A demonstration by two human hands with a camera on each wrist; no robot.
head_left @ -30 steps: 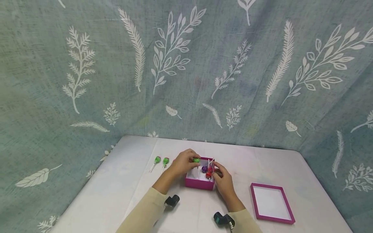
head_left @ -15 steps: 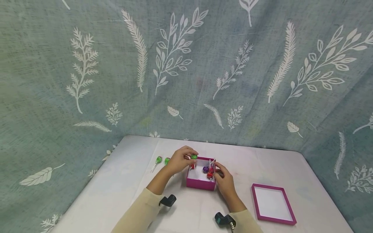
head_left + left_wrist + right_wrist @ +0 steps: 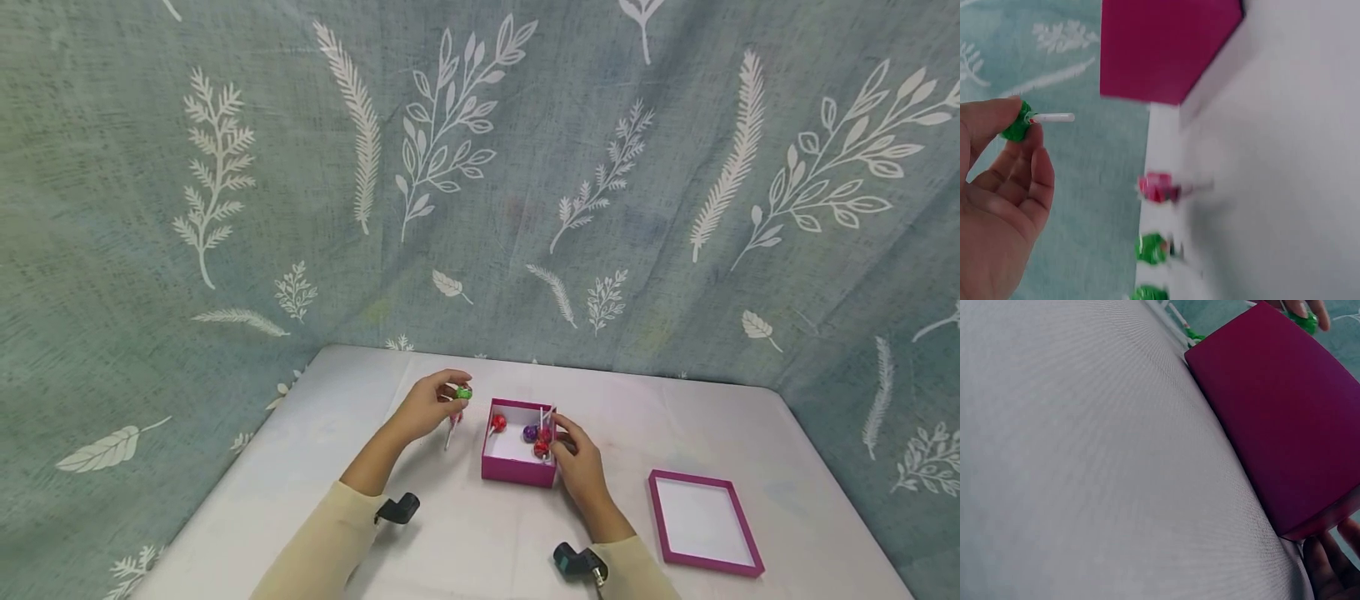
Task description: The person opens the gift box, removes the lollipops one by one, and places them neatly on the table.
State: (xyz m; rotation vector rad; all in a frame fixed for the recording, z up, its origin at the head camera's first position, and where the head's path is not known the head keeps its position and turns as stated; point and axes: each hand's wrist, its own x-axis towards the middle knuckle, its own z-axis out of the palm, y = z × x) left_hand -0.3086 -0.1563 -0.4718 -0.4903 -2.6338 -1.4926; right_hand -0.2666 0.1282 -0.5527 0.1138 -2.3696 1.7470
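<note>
My left hand (image 3: pixel 431 406) pinches a green-wrapped lollipop (image 3: pixel 1017 122) between thumb and fingers, left of the magenta box (image 3: pixel 517 472). Its white stick points toward the box side in the left wrist view. Below the hand a pink lollipop (image 3: pixel 1159 187) lies on the table beside two green lollipops (image 3: pixel 1152 248), which the hand hides in the head view. Inside the open box are a red lollipop (image 3: pixel 498 423) at the left and a purple lollipop (image 3: pixel 530 433) with red ones at the right. My right hand (image 3: pixel 581 467) holds the box's right side, fingertips at the rim.
The box lid (image 3: pixel 705 521), magenta-edged with a white inside, lies to the right on the white-covered table (image 3: pixel 480 542). A patterned green-grey cloth (image 3: pixel 480 208) hangs behind the table. Small black cameras (image 3: pixel 400 508) sit at both wrists.
My left hand has moved left, out from over the box, with the green lollipop still pinched. The red lollipop at the box's left now shows fully. The right hand has stayed at the box.
</note>
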